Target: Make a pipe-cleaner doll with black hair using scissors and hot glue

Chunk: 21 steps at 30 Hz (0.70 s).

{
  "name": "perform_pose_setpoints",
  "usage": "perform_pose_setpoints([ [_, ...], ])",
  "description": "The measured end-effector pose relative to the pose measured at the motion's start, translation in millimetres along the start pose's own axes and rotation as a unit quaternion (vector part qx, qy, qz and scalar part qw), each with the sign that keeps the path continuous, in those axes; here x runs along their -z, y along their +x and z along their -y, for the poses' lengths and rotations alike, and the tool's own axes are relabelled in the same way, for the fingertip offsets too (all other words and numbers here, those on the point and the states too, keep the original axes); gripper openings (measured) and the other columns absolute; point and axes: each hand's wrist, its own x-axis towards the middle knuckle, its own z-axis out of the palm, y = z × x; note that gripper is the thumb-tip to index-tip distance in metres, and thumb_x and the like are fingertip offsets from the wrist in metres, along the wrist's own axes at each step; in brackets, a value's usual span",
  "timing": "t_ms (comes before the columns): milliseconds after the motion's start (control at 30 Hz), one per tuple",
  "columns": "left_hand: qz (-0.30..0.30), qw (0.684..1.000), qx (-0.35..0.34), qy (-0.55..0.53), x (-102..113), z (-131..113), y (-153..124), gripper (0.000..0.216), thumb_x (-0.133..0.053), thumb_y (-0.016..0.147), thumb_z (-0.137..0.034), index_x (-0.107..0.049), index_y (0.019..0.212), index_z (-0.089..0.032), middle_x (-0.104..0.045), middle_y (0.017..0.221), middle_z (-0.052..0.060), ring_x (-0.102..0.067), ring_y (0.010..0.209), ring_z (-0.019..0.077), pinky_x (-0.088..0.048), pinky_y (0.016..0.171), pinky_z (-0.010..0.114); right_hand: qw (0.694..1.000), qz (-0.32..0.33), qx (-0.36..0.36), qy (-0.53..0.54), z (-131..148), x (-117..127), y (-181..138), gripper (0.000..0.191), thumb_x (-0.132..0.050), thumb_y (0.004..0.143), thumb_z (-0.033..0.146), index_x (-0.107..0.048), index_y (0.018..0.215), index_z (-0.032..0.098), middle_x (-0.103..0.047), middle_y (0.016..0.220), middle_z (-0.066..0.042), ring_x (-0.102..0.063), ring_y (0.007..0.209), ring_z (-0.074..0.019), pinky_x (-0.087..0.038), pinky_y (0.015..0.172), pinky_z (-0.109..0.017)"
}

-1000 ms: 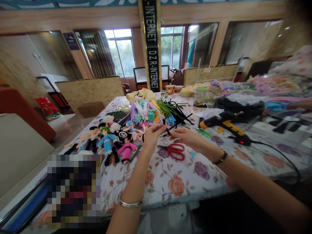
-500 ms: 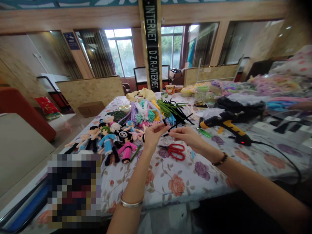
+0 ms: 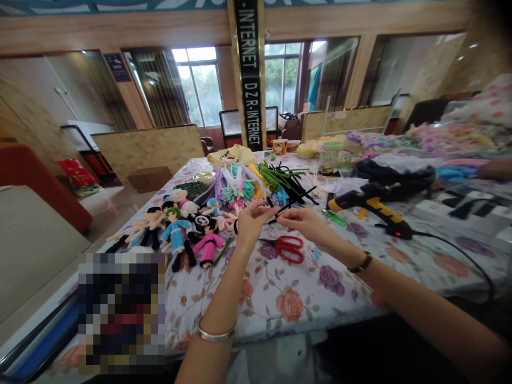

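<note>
My left hand (image 3: 254, 220) and my right hand (image 3: 301, 222) are close together above the table, fingertips pinched. Between them is a short black pipe cleaner (image 3: 270, 203), its dark end sticking up by my left fingers; where it passes between the fingertips is partly hidden. Just below my hands lie red-handled scissors (image 3: 290, 249), blades pointing left. Left of my left hand several small pipe-cleaner dolls (image 3: 175, 232) lie in a group, one in pink (image 3: 208, 242). Behind my hands is a heap of coloured pipe cleaners (image 3: 240, 184), with black ones (image 3: 306, 193) at its right.
A black and yellow glue gun (image 3: 370, 205) with a lit red light rests at the right, its cord trailing off. Near it lies a green tool (image 3: 335, 217). A black bag (image 3: 394, 177), white boxes (image 3: 452, 221) and another person's blurred hand (image 3: 496, 169) are farther right.
My hands have barely moved and keep their pinch on the black pipe cleaner. At the right edge, the other person's hand reaches slightly farther into view.
</note>
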Motion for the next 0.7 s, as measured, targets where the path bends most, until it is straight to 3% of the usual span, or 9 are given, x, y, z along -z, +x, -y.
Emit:
perform_pose_setpoints([
  [467,-0.031,0.978,-0.099,0.18,-0.7,-3.5,-5.8,0.018,-0.072,0.063,-0.033,-0.073,0.072,-0.018,-0.071,0.073,0.002,-0.063,0.071,0.0147,-0.048,0.074,0.026,0.989,-0.041,0.018,-0.14,-3.1,2.8,2.9,0.027,-0.059,0.07,0.04,-0.067,0.066,0.015,-0.068,0.08,-0.006,-0.053,0.055,-0.0128,-0.04,0.051,-0.025],
  [700,-0.071,0.972,-0.115,0.195,1.2,-3.0,-3.1,0.019,-0.069,0.065,-0.034,-0.073,0.074,-0.018,-0.071,0.073,0.002,-0.063,0.071,0.0144,-0.047,0.073,0.026,0.989,-0.031,0.028,-0.144,-8.3,1.3,4.4,0.031,-0.057,0.072,0.043,-0.069,0.077,0.015,-0.068,0.072,-0.005,-0.059,0.061,-0.0169,-0.042,0.052,-0.026],
])
